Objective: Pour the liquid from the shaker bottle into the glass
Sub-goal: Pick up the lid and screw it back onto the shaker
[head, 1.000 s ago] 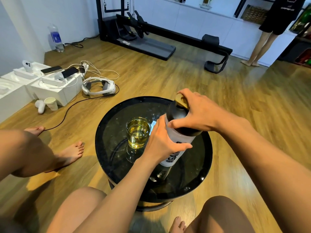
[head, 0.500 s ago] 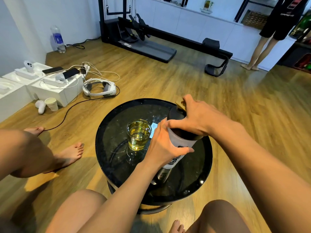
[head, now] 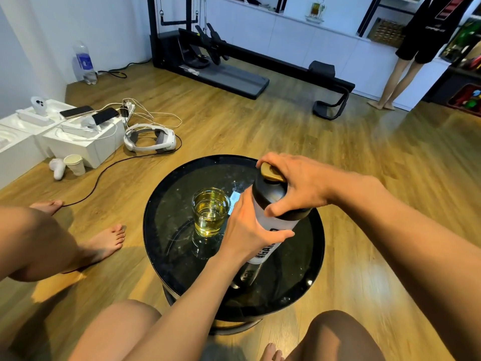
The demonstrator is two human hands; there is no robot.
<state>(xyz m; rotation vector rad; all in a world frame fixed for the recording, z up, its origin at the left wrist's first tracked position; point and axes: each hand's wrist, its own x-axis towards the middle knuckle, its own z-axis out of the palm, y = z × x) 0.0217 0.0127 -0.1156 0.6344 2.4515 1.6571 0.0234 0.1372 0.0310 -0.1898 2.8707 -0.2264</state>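
A frosted shaker bottle with a black lid and a gold flip cap stands upright on the round black glass table. My left hand is wrapped around its body. My right hand grips the black lid from above, fingers over the gold cap. Just left of the bottle stands a clear glass, more than half full of yellow liquid. The bottle's lower part is partly hidden by my left hand.
My bare knees and feet frame the table. On the floor at the left lie white boxes with phones and cables, a white headset and a paper cup. A black exercise machine and a standing person are at the back.
Both hands have stayed on the bottle, which remains upright on the table; my right hand has shifted slightly on the lid. The glass has not moved.
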